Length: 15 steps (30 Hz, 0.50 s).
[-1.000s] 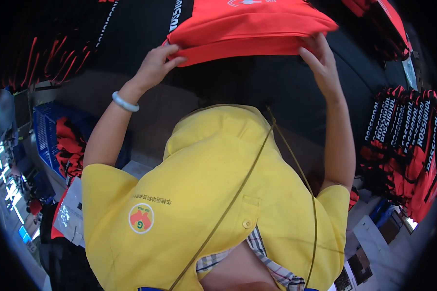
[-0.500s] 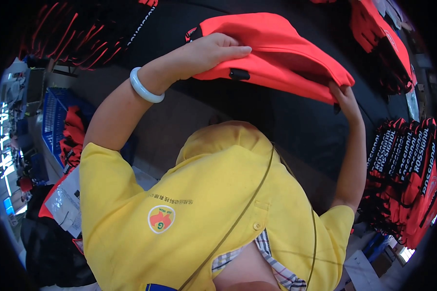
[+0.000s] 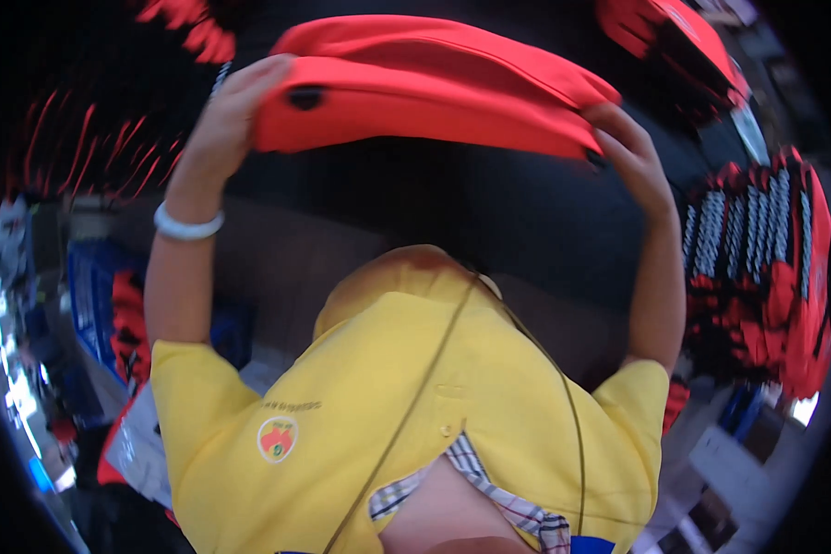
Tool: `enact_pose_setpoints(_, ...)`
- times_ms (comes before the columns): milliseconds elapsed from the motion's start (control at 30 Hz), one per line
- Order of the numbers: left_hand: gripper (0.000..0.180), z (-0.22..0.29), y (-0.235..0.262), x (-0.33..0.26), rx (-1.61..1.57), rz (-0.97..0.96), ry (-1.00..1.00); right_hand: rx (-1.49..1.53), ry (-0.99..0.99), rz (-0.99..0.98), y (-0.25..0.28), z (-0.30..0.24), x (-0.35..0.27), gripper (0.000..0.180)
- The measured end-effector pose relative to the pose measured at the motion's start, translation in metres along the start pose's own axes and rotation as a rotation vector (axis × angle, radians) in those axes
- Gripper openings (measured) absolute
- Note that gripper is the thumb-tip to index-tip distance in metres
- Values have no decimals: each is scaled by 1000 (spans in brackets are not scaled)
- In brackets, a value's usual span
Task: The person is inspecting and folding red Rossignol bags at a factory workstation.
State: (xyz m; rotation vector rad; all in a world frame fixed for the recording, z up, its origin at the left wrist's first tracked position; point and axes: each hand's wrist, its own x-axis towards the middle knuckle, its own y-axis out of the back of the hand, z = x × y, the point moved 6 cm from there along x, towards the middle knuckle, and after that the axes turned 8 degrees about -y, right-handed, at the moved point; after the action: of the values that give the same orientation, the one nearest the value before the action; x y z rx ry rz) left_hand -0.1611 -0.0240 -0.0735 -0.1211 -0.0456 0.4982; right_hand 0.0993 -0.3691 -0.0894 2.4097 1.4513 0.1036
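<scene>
A bright red cloth piece (image 3: pixel 388 97) is stretched sideways between my two hands over the dark table surface (image 3: pixel 415 198). It has a long open fold along its upper part and a small black tab (image 3: pixel 305 97) near its left end. My left hand (image 3: pixel 233 109), slightly blurred, grips the left end. At the other end, my right hand (image 3: pixel 629 152) pinches the corner, close to another small dark tab (image 3: pixel 596 160). What kind of article the cloth is, I cannot make out.
Several black and red items (image 3: pixel 101 138) lie at the far left. On the right stands a stack of red and black pieces (image 3: pixel 761 277) with white lettering; more red and black goods (image 3: pixel 683 46) lie at the far right. A blue basket (image 3: pixel 90 295) holds red pieces at left.
My left hand has moved left to the end of the red cloth, which is now pulled out wider. My right hand has shifted slightly left and up with its corner.
</scene>
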Motion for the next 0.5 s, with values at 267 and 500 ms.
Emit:
enact_pose_setpoints(267,35,15,42,26,-191,-1,29,-211,363,325,-39,-59,-5,30)
enact_pose_setpoints(500,34,6,48,38,-196,54,139,436,49,403,-26,-29,21,25)
